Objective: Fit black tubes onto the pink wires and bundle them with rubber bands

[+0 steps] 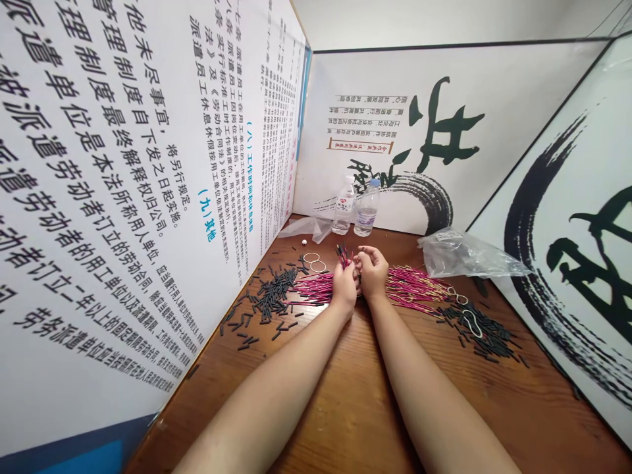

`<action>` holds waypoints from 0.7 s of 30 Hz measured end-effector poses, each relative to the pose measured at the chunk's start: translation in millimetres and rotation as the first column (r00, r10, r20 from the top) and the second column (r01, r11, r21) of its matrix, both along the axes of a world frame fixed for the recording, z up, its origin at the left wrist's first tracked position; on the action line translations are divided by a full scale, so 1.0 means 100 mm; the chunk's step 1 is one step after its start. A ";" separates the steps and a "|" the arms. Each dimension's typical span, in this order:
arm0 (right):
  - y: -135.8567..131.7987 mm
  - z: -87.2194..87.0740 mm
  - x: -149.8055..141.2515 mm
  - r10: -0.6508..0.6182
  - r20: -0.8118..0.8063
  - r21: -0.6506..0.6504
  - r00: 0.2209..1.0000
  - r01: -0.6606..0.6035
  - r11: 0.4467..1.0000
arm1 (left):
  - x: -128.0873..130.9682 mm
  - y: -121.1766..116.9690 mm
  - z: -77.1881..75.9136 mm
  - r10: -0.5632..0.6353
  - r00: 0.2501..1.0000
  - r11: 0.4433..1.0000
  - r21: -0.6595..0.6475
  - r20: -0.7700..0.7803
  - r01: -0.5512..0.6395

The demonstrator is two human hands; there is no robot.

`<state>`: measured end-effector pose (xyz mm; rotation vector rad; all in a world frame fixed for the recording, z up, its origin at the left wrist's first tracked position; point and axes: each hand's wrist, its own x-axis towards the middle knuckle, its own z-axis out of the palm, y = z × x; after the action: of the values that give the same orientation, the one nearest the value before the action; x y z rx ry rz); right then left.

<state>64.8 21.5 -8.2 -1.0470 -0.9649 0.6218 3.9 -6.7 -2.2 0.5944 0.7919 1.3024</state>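
My left hand (345, 288) is closed around a small bunch of thin magenta sticks (344, 255), some with black tips pointing up. Close beside it, my right hand (372, 271) has its fingers curled in a pinch near the tips of the bunch; whatever they hold is too small to make out. A layer of similar magenta sticks (417, 288), with pale ends on the right, lies on the table under and beyond both hands. Short black tubes (274, 293) are heaped at the sticks' left end, and more black pieces (481, 332) lie scattered at the right.
Two clear plastic bottles (366, 214) stand at the back of the wooden table (340, 408). A crumpled clear bag (464, 253) lies at back right, another plastic sheet (309, 229) at back left. Pale loops (316, 264) lie near the tubes. Printed panels (375, 131) enclose the table.
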 end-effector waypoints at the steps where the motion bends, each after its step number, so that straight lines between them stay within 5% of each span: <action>1: -0.01 0.00 0.00 0.021 0.008 -0.005 1.000 -0.021 1.000 | -0.01 -0.01 0.01 -0.014 0.999 1.000 0.017 0.032 0.013; 8: -0.06 0.02 -0.02 0.097 0.146 -0.082 0.985 -0.086 0.993 | -0.02 0.00 0.00 -0.026 0.994 0.998 0.053 0.107 0.020; 15: -0.04 0.01 0.02 0.070 0.290 -0.012 0.954 -0.070 0.997 | -0.02 -0.02 0.06 -0.008 1.000 0.999 0.039 0.022 0.007; 21: -0.12 0.05 0.14 0.156 0.358 -0.058 0.920 -0.144 0.988 | -0.05 0.06 0.16 -0.154 0.983 0.985 0.064 -0.097 0.161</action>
<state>79.2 9.2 -3.6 -1.1456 -1.3728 0.5802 -1.5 -0.6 13.8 0.7644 0.7597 1.1681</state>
